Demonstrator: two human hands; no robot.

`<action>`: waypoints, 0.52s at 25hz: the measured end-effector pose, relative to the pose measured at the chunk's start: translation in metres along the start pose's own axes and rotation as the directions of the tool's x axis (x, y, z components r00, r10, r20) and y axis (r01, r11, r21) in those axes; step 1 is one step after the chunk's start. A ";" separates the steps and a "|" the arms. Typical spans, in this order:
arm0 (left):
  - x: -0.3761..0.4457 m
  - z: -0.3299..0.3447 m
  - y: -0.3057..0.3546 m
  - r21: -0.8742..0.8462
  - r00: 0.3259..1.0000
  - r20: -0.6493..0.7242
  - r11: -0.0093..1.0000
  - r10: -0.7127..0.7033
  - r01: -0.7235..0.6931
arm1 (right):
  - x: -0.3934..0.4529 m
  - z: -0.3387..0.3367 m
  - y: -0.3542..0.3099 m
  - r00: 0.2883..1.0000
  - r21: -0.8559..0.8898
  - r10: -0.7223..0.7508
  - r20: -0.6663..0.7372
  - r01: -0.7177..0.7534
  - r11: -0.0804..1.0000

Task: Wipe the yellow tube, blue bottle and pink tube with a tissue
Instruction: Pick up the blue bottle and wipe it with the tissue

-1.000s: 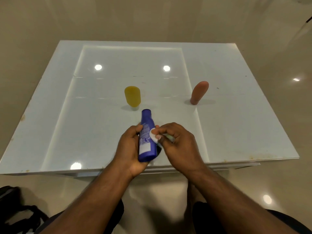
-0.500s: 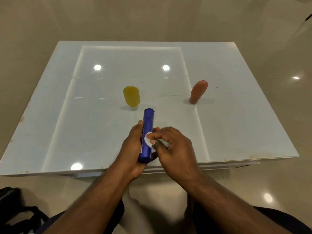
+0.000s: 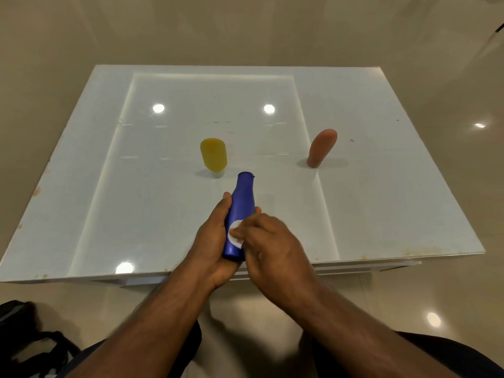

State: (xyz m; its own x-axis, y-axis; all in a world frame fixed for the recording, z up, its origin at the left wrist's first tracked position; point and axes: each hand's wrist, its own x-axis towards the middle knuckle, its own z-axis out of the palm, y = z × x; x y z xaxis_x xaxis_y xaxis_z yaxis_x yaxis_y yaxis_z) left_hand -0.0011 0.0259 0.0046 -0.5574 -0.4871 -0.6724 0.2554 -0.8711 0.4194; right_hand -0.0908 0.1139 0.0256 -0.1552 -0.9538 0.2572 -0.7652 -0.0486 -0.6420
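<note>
- Left hand [image 3: 211, 241]: its grip is wrapped round the lower body of the blue bottle [image 3: 240, 214], thumb along the bottle's left side, fingertips showing past its right side.
- Right hand [image 3: 272, 246]: fingers curled, pinching a small white tissue [image 3: 234, 235] and pressing it against the lower part of the bottle.
- Blue bottle: held above the near edge of the worktop [image 3: 381, 208], tilted away from the person with its cap end pointing toward the far side.
- Tissue: only a small rounded patch is visible, lying between the right fingertips and the bottle's surface.
- Yellow tube [image 3: 213, 157]: stands upright on the worktop just beyond the bottle's cap end, slightly left of it, not touching.
- Pink tube [image 3: 321, 147]: stands on the worktop to the right, well apart from the yellow tube and from both hands, leaning slightly right.
- Worktop: white and glossy, showing reflected ceiling lights.
- Floor: a dark bag [image 3: 24, 339] lies at the lower left.
</note>
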 end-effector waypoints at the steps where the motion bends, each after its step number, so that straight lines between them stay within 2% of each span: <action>1: 0.000 0.000 0.000 0.004 1.000 -0.002 1.000 0.002 -0.002 | 0.004 -0.003 0.006 1.000 0.008 0.013 0.002 -0.013 1.000; 4: 0.000 0.001 -0.004 0.060 1.000 0.012 0.998 -0.010 0.009 | 0.020 -0.013 0.028 0.972 0.081 0.219 -0.090 -0.212 0.974; 6: -0.002 0.002 -0.005 0.052 1.000 0.018 0.998 -0.018 0.017 | 0.022 -0.015 0.034 0.951 0.103 0.275 -0.141 -0.262 0.960; 7: -0.002 0.001 -0.003 0.038 1.000 0.008 0.999 -0.012 0.012 | 0.020 -0.013 0.027 0.950 0.150 0.291 -0.112 -0.273 0.950; 8: -0.001 0.000 -0.002 0.023 1.000 -0.001 1.000 -0.006 0.006 | 0.015 -0.009 0.018 0.963 0.149 0.264 -0.055 -0.253 0.956; 11: 0.001 -0.002 0.002 0.002 1.000 -0.029 1.000 0.001 -0.001 | -0.004 0.005 -0.009 0.994 -0.125 0.013 0.108 0.000 0.992; 13: 0.002 -0.001 0.001 -0.001 0.999 -0.049 1.000 0.012 -0.012 | 0.001 0.002 0.001 0.992 -0.110 -0.034 0.119 0.048 0.993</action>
State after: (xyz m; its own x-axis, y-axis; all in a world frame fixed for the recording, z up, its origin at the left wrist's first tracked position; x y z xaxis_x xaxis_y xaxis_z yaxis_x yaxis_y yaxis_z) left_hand -0.0012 0.0238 0.0030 -0.5145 -0.5001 -0.6965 0.2630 -0.8652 0.4270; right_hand -0.0900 0.1125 0.0236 -0.0537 -0.9800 0.1916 -0.8360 -0.0608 -0.5453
